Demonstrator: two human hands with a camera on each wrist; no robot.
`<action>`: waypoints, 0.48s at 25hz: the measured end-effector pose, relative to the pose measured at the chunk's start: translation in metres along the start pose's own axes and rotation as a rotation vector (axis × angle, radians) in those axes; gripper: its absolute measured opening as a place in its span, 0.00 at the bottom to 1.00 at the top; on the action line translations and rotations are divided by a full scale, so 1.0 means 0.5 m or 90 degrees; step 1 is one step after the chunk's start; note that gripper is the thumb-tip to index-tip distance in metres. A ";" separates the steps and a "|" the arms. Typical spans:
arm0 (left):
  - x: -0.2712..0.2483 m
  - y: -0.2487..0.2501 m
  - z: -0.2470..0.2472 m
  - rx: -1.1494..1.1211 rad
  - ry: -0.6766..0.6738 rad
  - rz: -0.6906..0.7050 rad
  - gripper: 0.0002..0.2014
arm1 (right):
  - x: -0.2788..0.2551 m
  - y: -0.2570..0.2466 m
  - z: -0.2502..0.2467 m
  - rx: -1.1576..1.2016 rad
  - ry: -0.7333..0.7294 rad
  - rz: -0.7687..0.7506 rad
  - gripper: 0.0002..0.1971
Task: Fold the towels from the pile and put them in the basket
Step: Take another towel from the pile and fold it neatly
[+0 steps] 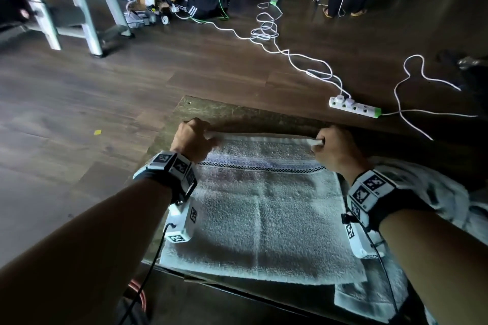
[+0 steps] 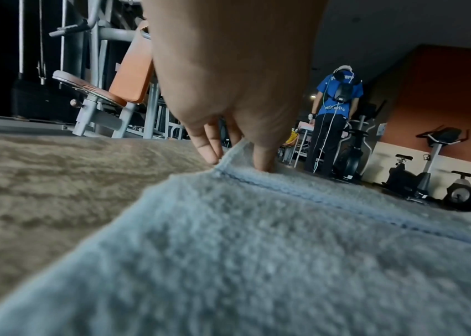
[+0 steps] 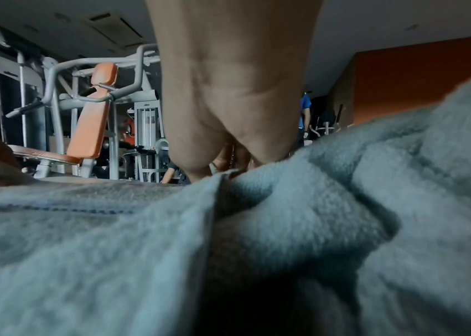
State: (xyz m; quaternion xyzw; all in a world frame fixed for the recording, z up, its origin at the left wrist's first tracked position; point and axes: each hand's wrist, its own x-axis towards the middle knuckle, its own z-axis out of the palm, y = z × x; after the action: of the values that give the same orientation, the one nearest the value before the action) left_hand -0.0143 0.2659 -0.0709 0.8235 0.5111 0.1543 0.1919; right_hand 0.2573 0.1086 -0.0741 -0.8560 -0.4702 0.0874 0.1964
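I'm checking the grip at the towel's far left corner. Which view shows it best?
The left wrist view: the left hand pinches the towel hem at the corner, close up. The head view shows that hand from above, its fingers hidden. The right wrist view shows only the other corner.

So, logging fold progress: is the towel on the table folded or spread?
Spread flat: the towel covers the table, both far corners pinched by left hand and right hand.
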 end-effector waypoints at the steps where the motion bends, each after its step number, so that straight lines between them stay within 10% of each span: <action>1: -0.002 0.002 -0.004 -0.004 -0.006 0.011 0.14 | -0.003 -0.005 -0.003 0.002 -0.008 -0.005 0.03; 12: -0.121 0.041 -0.125 -0.009 -0.092 0.088 0.08 | -0.139 -0.066 -0.132 0.174 0.026 -0.024 0.05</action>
State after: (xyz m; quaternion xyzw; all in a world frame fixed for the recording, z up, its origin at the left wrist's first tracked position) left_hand -0.0522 0.2130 -0.0099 0.8642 0.4371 0.1113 0.2228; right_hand 0.2160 0.0495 -0.0030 -0.8139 -0.4655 0.1296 0.3226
